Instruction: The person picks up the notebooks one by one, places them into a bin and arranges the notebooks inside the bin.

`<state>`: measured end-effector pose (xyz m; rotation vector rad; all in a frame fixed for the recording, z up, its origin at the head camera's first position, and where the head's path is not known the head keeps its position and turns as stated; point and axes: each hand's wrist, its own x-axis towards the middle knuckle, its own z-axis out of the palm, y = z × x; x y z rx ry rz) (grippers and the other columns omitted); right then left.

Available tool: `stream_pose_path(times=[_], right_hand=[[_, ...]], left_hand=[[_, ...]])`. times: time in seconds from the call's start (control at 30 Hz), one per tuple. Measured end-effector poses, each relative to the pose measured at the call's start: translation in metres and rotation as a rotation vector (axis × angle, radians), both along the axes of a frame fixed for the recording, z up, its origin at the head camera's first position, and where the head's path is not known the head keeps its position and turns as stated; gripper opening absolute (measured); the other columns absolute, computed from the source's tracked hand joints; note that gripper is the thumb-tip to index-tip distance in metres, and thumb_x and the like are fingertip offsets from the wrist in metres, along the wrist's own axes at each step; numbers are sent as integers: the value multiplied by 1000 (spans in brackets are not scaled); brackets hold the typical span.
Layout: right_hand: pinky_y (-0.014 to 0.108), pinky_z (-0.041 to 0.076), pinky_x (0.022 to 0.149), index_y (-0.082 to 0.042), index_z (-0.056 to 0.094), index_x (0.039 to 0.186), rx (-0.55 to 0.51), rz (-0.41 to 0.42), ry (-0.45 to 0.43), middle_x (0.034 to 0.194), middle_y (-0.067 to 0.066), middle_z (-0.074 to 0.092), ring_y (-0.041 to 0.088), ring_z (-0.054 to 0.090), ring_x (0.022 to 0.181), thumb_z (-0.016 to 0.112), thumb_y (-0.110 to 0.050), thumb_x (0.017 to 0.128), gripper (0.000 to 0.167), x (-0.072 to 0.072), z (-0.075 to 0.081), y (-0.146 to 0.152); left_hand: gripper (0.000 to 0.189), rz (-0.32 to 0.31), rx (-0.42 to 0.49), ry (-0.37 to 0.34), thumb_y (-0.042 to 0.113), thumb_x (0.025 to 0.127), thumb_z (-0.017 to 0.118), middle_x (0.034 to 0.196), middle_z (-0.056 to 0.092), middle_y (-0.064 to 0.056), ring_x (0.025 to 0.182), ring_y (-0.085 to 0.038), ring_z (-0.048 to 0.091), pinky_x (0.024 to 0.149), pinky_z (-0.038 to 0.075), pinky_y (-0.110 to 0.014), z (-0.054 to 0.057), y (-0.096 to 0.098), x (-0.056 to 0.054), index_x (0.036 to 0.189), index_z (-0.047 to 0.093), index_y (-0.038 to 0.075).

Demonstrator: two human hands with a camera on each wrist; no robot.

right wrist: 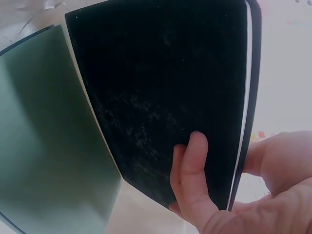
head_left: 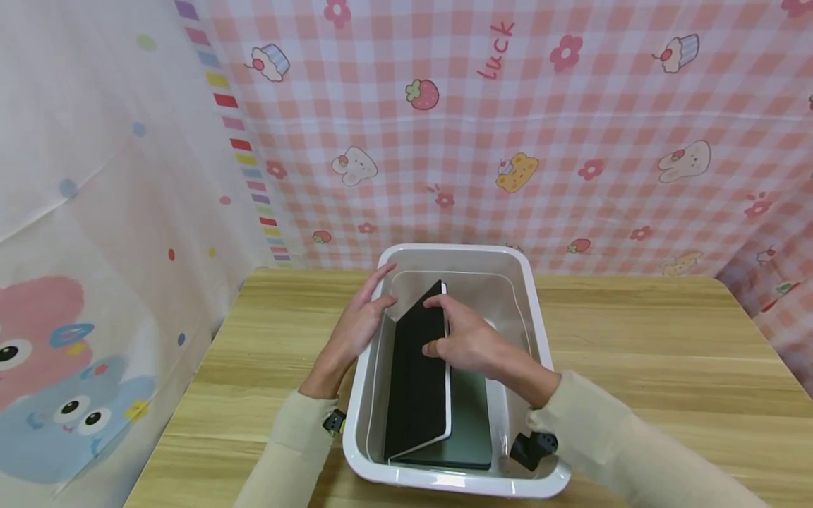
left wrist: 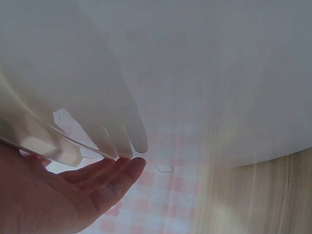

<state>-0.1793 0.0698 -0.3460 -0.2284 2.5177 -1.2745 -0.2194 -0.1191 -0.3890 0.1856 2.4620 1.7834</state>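
A white plastic basin stands on the table. At its left rim is my left hand, thumb over the edge and fingers outside; the left wrist view shows those fingers against the outer wall. My right hand reaches inside and grips a black-covered notebook by its right edge, where white pages show. The notebook stands tilted along the basin's left side. In the right wrist view, fingers lie across the black cover. Beside and partly beneath it lies a grey-green notebook, flat on the basin floor.
The wood-grain table extends to both sides of the basin. Behind it hangs a pink checked cloth, and a white cartoon-print cloth hangs at the left. The basin walls stand around both notebooks.
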Motion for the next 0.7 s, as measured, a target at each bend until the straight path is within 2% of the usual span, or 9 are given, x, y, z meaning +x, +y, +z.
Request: stream_pose_path(times=[0.13, 0.3, 0.43, 0.53, 0.7], right_hand=[[47, 44, 100, -9, 49, 138, 29, -6, 17, 125, 15, 60, 27, 54, 114, 75, -2, 80, 64, 0, -1, -1], [44, 46, 95, -9, 49, 138, 47, -12, 28, 119, 14, 62, 26, 55, 108, 75, -2, 80, 65, 1, -2, -2], [42, 49, 88, -8, 48, 139, 40, -14, 17, 107, 13, 62, 25, 58, 99, 75, -2, 80, 65, 2, -3, -3], [42, 49, 88, -8, 48, 139, 31, -16, 18, 108, 13, 62, 25, 58, 98, 75, -2, 80, 65, 3, -3, -4], [45, 47, 94, -8, 48, 138, 24, -18, 24, 122, 16, 61, 26, 57, 107, 75, -1, 81, 64, 4, -4, -7]], left_hand=[[54, 1, 2, -4, 27, 98, 51, 160, 29, 2, 142, -25, 31, 115, 25, -56, 0, 0, 0, 150, 41, 33], [53, 4, 2, -1, 28, 98, 51, 160, 30, 2, 143, -24, 30, 116, 24, -55, 0, 0, 0, 150, 41, 33], [53, 3, 2, -3, 27, 98, 51, 160, 30, 1, 142, -25, 32, 115, 26, -55, -1, 0, 0, 150, 41, 34], [53, 1, -4, -4, 28, 98, 50, 160, 30, 1, 142, -25, 32, 115, 25, -56, -1, 0, 0, 150, 41, 35], [53, 3, -6, 0, 26, 99, 50, 161, 28, 1, 143, -25, 30, 116, 23, -57, -1, 0, 0, 150, 41, 34]])
